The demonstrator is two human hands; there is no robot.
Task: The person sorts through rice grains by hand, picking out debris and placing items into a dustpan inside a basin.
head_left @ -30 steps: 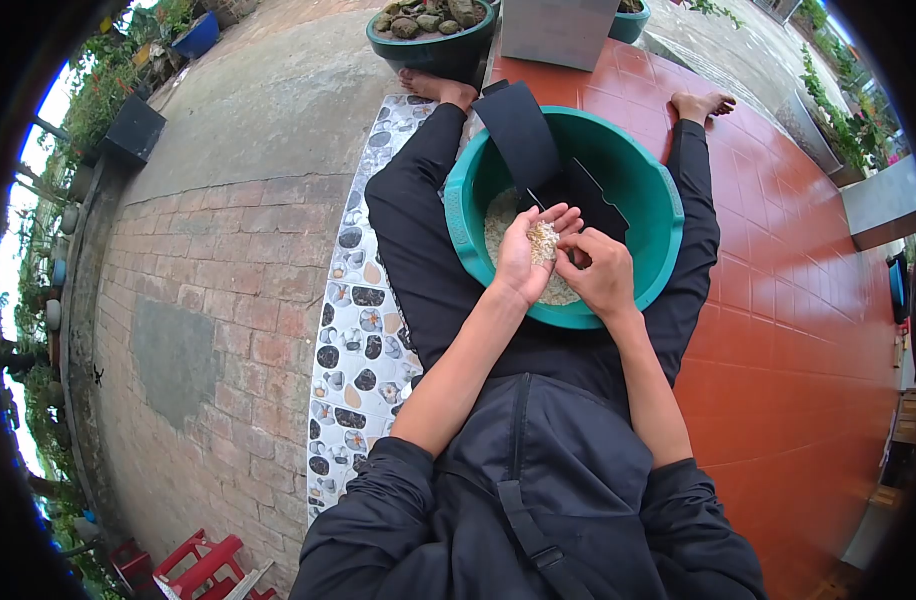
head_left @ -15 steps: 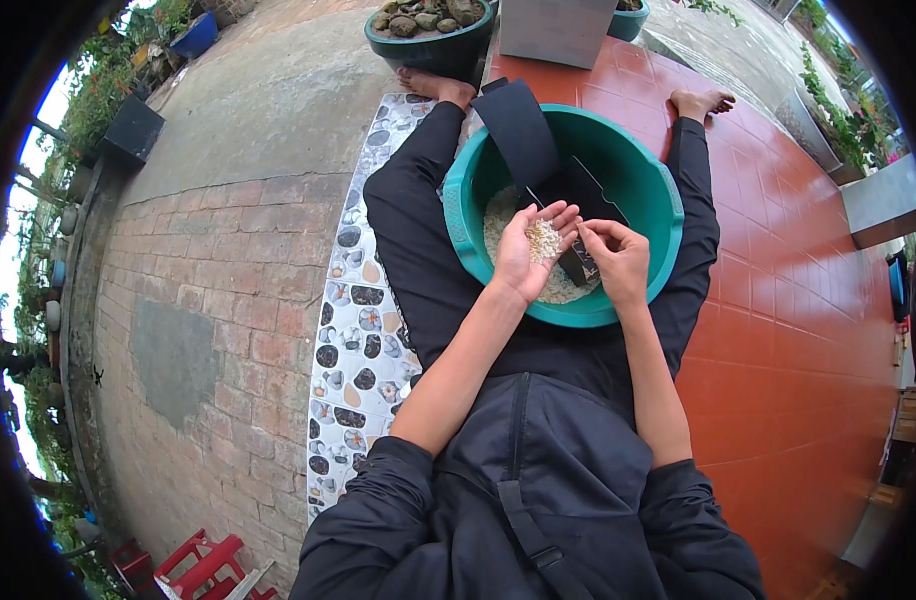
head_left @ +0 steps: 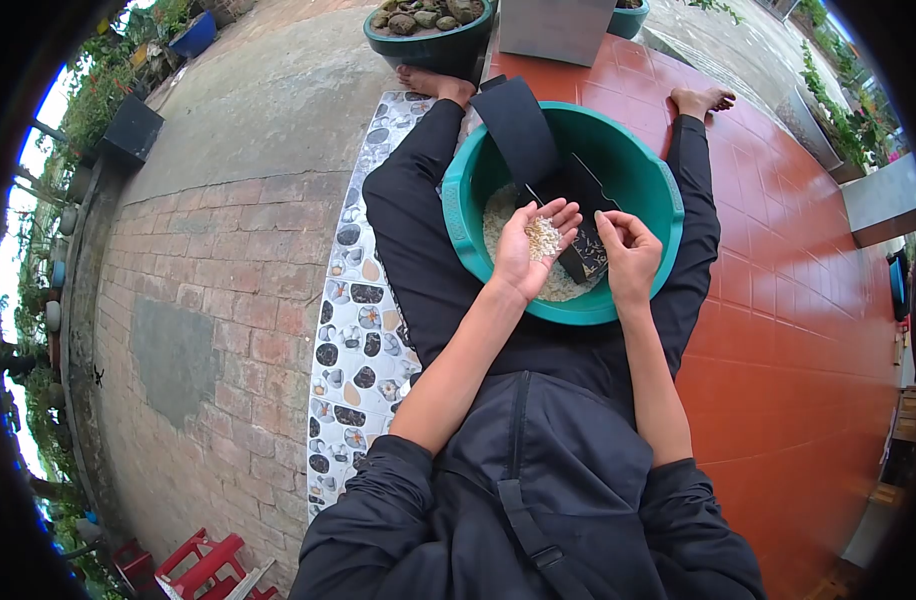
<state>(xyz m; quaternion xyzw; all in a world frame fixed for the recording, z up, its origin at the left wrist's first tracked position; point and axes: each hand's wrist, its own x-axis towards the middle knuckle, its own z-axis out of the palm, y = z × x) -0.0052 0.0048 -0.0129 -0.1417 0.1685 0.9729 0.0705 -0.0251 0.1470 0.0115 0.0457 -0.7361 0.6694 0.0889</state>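
Observation:
My left hand (head_left: pixel 518 270) is cupped palm up over the green basin (head_left: pixel 657 190), holding a small heap of pale rice grains (head_left: pixel 544 238). Just to its right, my right hand (head_left: pixel 634 265) has thumb and forefinger pinched together; whatever is between the fingertips is too small to make out. A black folded box (head_left: pixel 523 125) leans inside the basin, its flap rising over the far left rim. Small light husk-like bits (head_left: pixel 596 250) lie on the box's dark inner surface between my hands. More rice (head_left: pixel 497 212) covers the basin's bottom, partly hidden by my left hand and the box.
The basin stands between my outstretched legs. Beyond it are a round planter (head_left: pixel 423 45) with stones and a grey block (head_left: pixel 548 30). Red tiles (head_left: pixel 768 350) spread to the right, pebble-patterned tiles (head_left: pixel 363 330) to the left. A red stool (head_left: pixel 208 565) stands at lower left.
My right hand has moved a little to the right, away from my left palm, uncovering the bits on the black box. My left hand stays almost still with the rice.

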